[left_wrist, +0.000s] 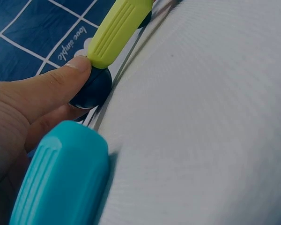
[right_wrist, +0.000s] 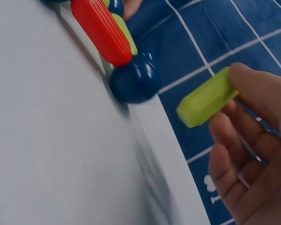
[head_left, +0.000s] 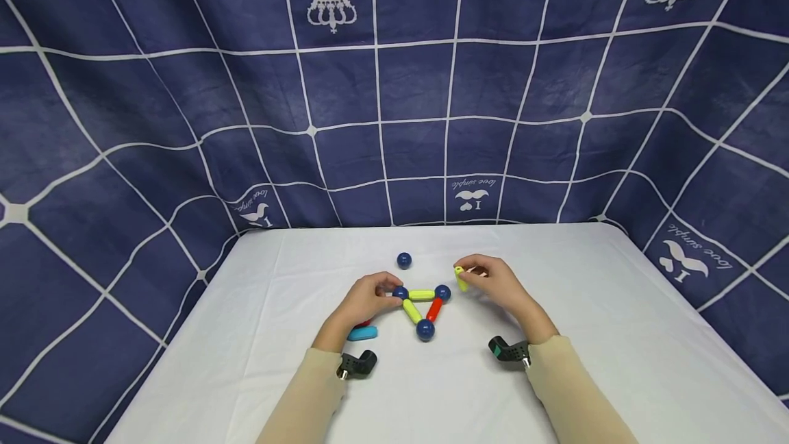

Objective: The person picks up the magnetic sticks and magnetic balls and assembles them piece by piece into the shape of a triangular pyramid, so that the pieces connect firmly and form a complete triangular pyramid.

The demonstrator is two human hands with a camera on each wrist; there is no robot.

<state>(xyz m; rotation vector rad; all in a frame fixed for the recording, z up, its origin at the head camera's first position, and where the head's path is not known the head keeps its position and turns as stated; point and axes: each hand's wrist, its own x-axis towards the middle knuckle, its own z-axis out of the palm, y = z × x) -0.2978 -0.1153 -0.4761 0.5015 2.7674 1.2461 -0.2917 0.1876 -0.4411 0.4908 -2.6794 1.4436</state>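
Observation:
A triangle of two yellow-green rods (head_left: 422,294), one red rod (head_left: 434,309) and three dark blue balls (head_left: 425,329) lies flat on the table. My left hand (head_left: 368,299) pinches the ball at its far left corner (head_left: 401,292) between thumb and fingers. My right hand (head_left: 496,282), right of the triangle, pinches a loose yellow-green rod (right_wrist: 207,97) near one end, its other end pointing free. In the right wrist view that rod is apart from the triangle's right-hand ball (right_wrist: 135,79).
A single blue ball (head_left: 403,260) sits behind the triangle. A light blue rod (head_left: 362,333) lies by the left wrist, with a red piece (head_left: 364,324) partly hidden beside it. The white table (head_left: 431,396) meets a dark blue checked curtain (head_left: 413,88) at the back.

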